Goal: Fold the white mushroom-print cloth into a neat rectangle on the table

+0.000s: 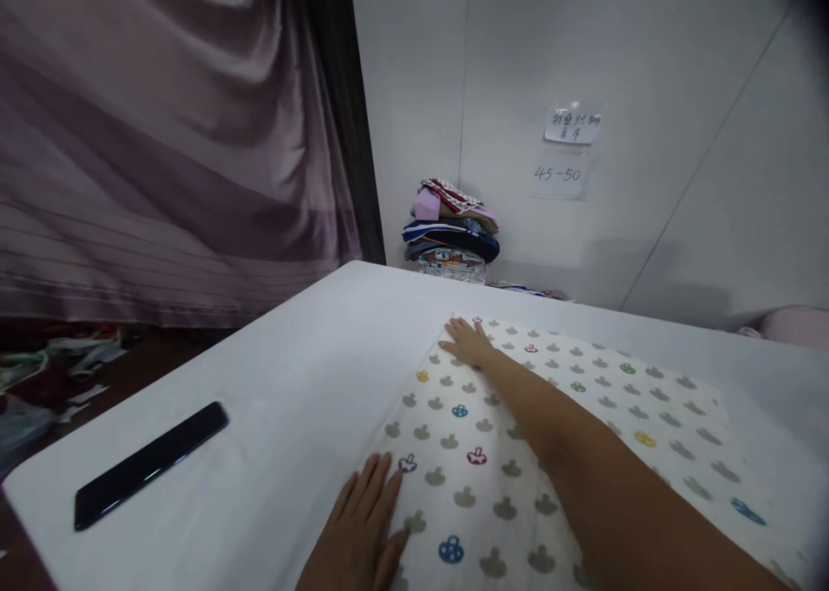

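Observation:
A white cloth (537, 418) printed with grey and coloured mushrooms lies spread flat on the white table (285, 375). My right hand (470, 343) rests on the cloth's far left corner, its fingers spread and pointing left. The right forearm stretches across the cloth from the lower right. Nearer to me, my left hand (363, 522) lies flat over the cloth's left edge, fingers extended and the thumb apart. Neither hand grips anything. The cloth's near edge runs out of view at the bottom.
A black phone-like slab (152, 464) lies on the table's left part. Folded fabrics (453, 228) are stacked behind the far edge, against a white wall with handwritten paper signs (573, 126). A purplish curtain (161, 159) hangs at left, above floor clutter (58, 375).

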The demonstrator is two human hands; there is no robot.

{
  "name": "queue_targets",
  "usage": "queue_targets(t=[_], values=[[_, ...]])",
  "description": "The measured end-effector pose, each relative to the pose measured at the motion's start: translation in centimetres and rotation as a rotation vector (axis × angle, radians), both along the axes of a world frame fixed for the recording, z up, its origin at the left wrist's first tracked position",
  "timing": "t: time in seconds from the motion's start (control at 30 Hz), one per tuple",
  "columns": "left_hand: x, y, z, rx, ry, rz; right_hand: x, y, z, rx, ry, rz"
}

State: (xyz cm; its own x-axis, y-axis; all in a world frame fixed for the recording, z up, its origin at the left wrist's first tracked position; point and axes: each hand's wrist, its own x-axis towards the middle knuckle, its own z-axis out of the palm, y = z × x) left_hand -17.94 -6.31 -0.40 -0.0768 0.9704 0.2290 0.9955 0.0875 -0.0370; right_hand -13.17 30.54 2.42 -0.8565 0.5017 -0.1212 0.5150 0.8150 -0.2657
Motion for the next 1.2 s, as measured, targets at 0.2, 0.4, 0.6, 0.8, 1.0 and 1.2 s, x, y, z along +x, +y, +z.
queue_targets(t=[0.2, 0.4, 0.6, 0.8, 1.0, 1.2], values=[[0.3, 0.1, -0.5, 0.065, 0.064, -0.009, 8.1, -2.5, 2.1, -0.073, 0.041, 0.019], [0.6, 0.4, -0.3, -0.001, 0.026, 0.014, 21.2, -7.9, 0.9, -0.096, -0.004, -0.013], [0.6, 0.7, 0.2, -0.051, 0.013, 0.030, 23.3, -8.7, -0.8, 0.028, -0.002, -0.095], [-0.2, 0.7, -0.8, -0.039, 0.029, 0.015, 26.4, -6.1, -0.5, 0.077, -0.040, -0.247], [-2.2, 1.0, -3.3, 0.067, -0.010, -0.059, 35.2, -4.3, -0.7, 0.096, -0.116, -0.521], [-2.0, 1.4, -3.4, 0.077, -0.055, -0.070, 42.6, -7.0, 0.0, 0.057, -0.164, -0.873]])
